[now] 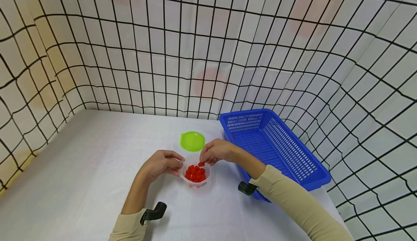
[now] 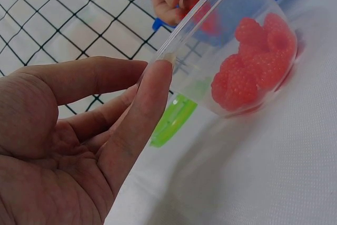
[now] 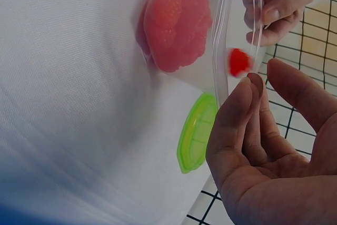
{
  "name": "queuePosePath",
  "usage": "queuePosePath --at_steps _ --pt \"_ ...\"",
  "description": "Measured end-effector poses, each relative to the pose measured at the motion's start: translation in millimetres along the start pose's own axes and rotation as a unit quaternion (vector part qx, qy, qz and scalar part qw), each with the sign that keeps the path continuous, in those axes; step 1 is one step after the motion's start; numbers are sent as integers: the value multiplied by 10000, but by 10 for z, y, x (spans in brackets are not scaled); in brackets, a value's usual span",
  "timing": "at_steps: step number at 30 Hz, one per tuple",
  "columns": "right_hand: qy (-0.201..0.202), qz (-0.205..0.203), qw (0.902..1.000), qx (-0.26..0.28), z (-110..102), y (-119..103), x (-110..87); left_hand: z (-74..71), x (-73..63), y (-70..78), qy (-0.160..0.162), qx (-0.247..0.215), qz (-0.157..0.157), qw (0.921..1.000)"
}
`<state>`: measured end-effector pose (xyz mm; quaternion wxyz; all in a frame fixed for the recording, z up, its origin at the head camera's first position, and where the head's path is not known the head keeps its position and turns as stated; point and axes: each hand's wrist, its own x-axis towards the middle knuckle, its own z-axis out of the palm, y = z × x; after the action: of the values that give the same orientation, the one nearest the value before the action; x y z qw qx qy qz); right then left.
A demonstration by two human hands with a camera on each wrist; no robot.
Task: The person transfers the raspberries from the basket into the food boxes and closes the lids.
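A clear plastic bowl (image 1: 195,184) stands on the white cloth with several red raspberries (image 2: 255,59) heaped in its bottom. My left hand (image 1: 163,165) pinches the bowl's rim between thumb and fingers, as the left wrist view shows closely. Over the opposite side of the rim is my right hand (image 1: 216,152), fingers bent downward. Just past its fingertips a blurred single raspberry (image 3: 239,62) hangs in the air over the bowl. In the right wrist view, thumb and fingers (image 3: 231,111) stand apart there. The green lid (image 1: 192,141) lies on the cloth behind the bowl.
A large blue plastic basket (image 1: 294,136) stands to the right, beneath my right forearm, with a small red speck on its inner left wall. Black wire mesh (image 1: 195,47) backed with white sheeting surrounds the white-covered table (image 1: 81,168) at the back and sides.
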<state>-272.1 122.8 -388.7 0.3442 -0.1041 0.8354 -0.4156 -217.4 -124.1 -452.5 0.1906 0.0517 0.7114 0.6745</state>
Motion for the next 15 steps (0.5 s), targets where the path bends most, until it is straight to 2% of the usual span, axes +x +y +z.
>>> queuePosePath --at_steps 15 --pt "-11 5 10000 1 -16 19 20 -1 -1 3 -15 -26 28 10000"
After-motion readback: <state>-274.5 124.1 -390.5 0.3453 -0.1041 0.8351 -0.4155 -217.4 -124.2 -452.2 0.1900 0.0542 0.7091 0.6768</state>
